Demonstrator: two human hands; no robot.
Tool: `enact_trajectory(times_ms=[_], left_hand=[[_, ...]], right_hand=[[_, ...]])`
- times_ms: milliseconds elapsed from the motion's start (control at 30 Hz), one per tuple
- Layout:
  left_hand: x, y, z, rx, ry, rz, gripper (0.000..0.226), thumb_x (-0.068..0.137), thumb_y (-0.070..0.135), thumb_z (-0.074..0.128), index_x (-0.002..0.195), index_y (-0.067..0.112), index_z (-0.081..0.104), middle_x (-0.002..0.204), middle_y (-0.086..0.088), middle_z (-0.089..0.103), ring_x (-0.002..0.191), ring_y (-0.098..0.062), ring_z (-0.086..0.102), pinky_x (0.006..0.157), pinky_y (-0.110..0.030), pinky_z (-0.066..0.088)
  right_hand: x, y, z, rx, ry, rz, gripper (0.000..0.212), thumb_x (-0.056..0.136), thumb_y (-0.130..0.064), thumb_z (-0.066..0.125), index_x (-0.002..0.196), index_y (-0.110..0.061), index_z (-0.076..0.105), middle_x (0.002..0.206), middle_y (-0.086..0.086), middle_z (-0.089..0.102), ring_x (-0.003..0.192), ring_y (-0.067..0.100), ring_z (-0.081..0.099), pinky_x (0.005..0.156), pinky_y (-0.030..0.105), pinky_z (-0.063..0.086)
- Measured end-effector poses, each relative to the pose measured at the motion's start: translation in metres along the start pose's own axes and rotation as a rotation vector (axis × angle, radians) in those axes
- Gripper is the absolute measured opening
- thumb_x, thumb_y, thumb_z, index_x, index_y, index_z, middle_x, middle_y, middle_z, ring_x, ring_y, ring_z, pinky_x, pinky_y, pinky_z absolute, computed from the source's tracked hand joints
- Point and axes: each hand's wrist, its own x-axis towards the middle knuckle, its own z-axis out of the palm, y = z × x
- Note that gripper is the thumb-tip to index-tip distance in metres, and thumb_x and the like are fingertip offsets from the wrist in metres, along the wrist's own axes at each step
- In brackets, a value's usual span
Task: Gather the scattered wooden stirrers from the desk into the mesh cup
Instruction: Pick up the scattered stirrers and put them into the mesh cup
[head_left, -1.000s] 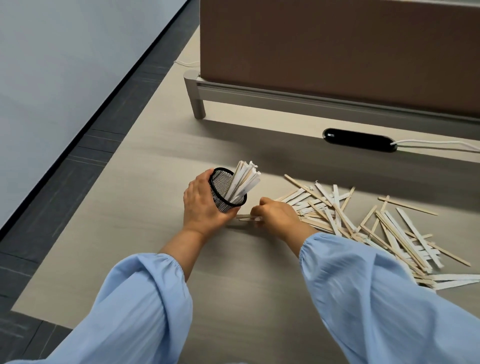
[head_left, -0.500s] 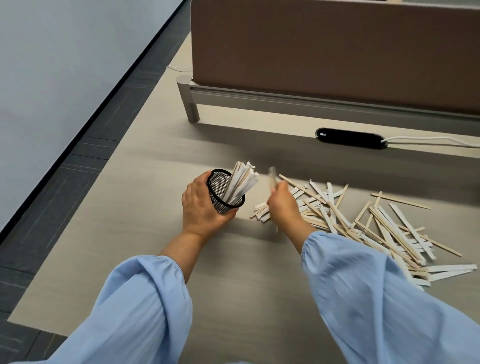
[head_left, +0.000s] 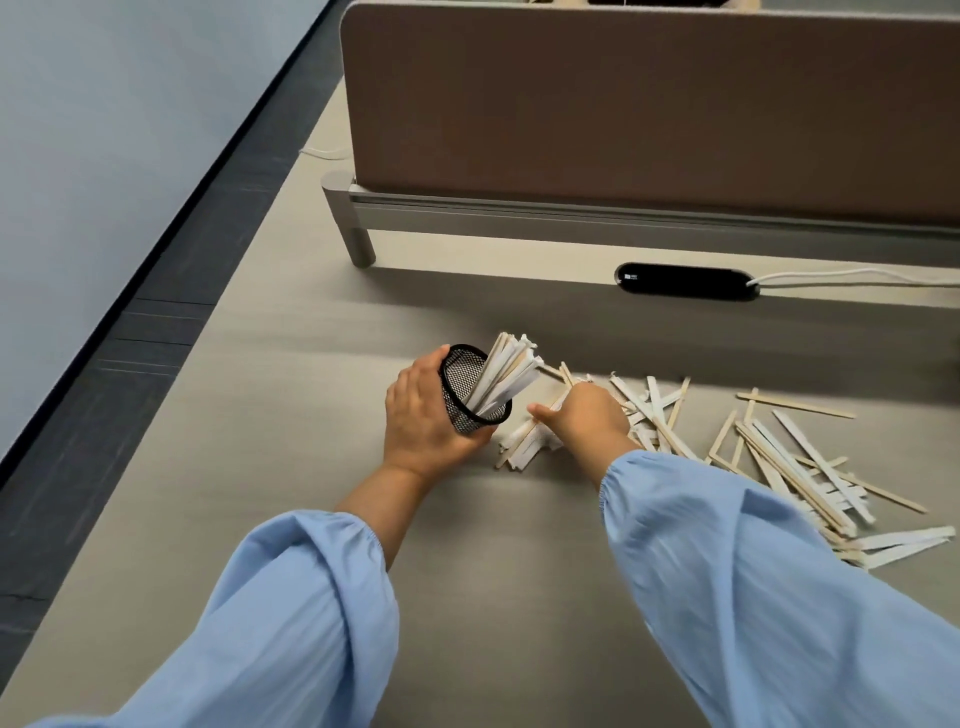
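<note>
A black mesh cup (head_left: 464, 387) is tilted to the right with my left hand (head_left: 421, 418) wrapped around its left side. Several stirrers (head_left: 506, 371), some in white paper sleeves, stick out of its mouth. My right hand (head_left: 584, 421) lies palm down just right of the cup on a small bunch of stirrers (head_left: 524, 447). Its thumb points toward the cup and its fingers are hidden. More scattered stirrers (head_left: 779, 457) spread across the desk (head_left: 291, 405) to the right, partly under my right sleeve.
A brown divider panel (head_left: 649, 98) on a grey rail with a round leg (head_left: 358, 244) stands behind. A black oval cable port (head_left: 685, 280) with a white cable lies in the desk. The desk's left edge drops to dark floor.
My right hand, which held one stirrer raised beside the cup half a second ago, has come down onto the bunch by the cup. The left hand still holds the cup.
</note>
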Motion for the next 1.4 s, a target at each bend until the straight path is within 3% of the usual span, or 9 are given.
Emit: enact_trajectory(times_ms=[100,267,633,833,1000,1133,1233,1333,1400], left_hand=[[0.008,-0.007,0.003,0.011,-0.016,0.009,0.087,0.055,0.057,0.061,0.126,0.017,0.031,0.119,-0.013,0.055,0.106,-0.033,0.05,0.093,-0.036,0.032],[0.014,-0.015,0.006,0.019,-0.026,0.009,0.087,0.055,0.057,0.062,0.126,0.016,0.032,0.119,-0.013,0.055,0.107,-0.033,0.05,0.093,-0.04,0.036],[0.011,-0.011,0.004,-0.007,-0.01,-0.031,0.087,0.054,0.057,0.057,0.126,0.014,0.034,0.117,-0.016,0.056,0.105,-0.036,0.052,0.091,-0.04,0.036],[0.014,-0.005,0.005,-0.007,-0.014,-0.057,0.092,0.054,0.059,0.058,0.126,0.004,0.04,0.118,-0.017,0.056,0.105,-0.037,0.051,0.091,-0.044,0.037],[0.016,-0.001,0.003,-0.016,-0.018,-0.046,0.093,0.053,0.058,0.058,0.126,0.003,0.041,0.118,-0.017,0.055,0.105,-0.036,0.051,0.091,-0.041,0.035],[0.015,0.0,0.003,-0.025,-0.01,-0.05,0.093,0.054,0.058,0.059,0.126,0.002,0.04,0.119,-0.018,0.055,0.106,-0.037,0.051,0.092,-0.044,0.037],[0.015,0.001,0.003,-0.029,-0.017,-0.063,0.094,0.054,0.058,0.059,0.127,0.003,0.04,0.121,-0.018,0.054,0.107,-0.037,0.05,0.093,-0.044,0.036],[0.016,0.0,0.002,-0.024,-0.025,-0.061,0.094,0.054,0.058,0.059,0.128,0.003,0.039,0.121,-0.018,0.054,0.108,-0.037,0.05,0.093,-0.044,0.036],[0.017,0.0,0.002,-0.019,-0.032,-0.063,0.094,0.054,0.058,0.059,0.127,0.003,0.039,0.121,-0.018,0.054,0.108,-0.037,0.05,0.093,-0.044,0.036]], right_hand=[[0.007,-0.009,0.006,-0.035,-0.014,0.003,0.047,0.074,-0.058,0.065,0.075,-0.011,0.063,0.082,0.003,0.069,0.08,0.025,0.067,0.057,0.026,0.041],[0.014,-0.023,0.007,0.009,-0.033,-0.016,0.016,0.083,-0.022,0.063,0.094,-0.01,0.063,0.101,0.012,0.068,0.092,0.031,0.065,0.067,0.028,0.042],[0.001,-0.014,0.006,-0.14,-0.082,0.036,0.031,0.088,-0.015,0.046,0.116,-0.012,0.059,0.124,0.007,0.061,0.116,0.029,0.057,0.092,0.03,0.046],[0.0,-0.006,-0.004,0.184,-0.1,0.07,0.033,0.085,-0.014,0.04,0.114,-0.004,0.051,0.116,0.018,0.063,0.104,0.037,0.061,0.083,0.036,0.048],[-0.003,0.008,-0.01,0.146,-0.061,-0.063,0.014,0.082,-0.025,0.049,0.082,-0.011,0.05,0.069,0.006,0.059,0.072,0.03,0.06,0.066,0.029,0.044],[-0.006,0.011,-0.006,-0.053,-0.177,-0.189,0.025,0.088,-0.036,0.053,0.09,-0.013,0.062,0.101,0.015,0.068,0.097,0.033,0.063,0.077,0.033,0.048],[-0.008,0.008,-0.007,-0.149,-0.201,-0.254,0.033,0.089,-0.045,0.053,0.09,-0.014,0.063,0.104,0.014,0.066,0.1,0.032,0.06,0.072,0.029,0.041],[-0.004,0.006,-0.009,-0.186,-0.088,-0.292,0.016,0.09,-0.033,0.052,0.091,-0.017,0.055,0.103,0.012,0.068,0.098,0.031,0.063,0.071,0.029,0.041],[0.0,0.003,-0.012,-0.192,-0.012,-0.31,0.018,0.091,-0.021,0.046,0.106,-0.017,0.054,0.11,0.013,0.066,0.101,0.032,0.063,0.076,0.031,0.044]])
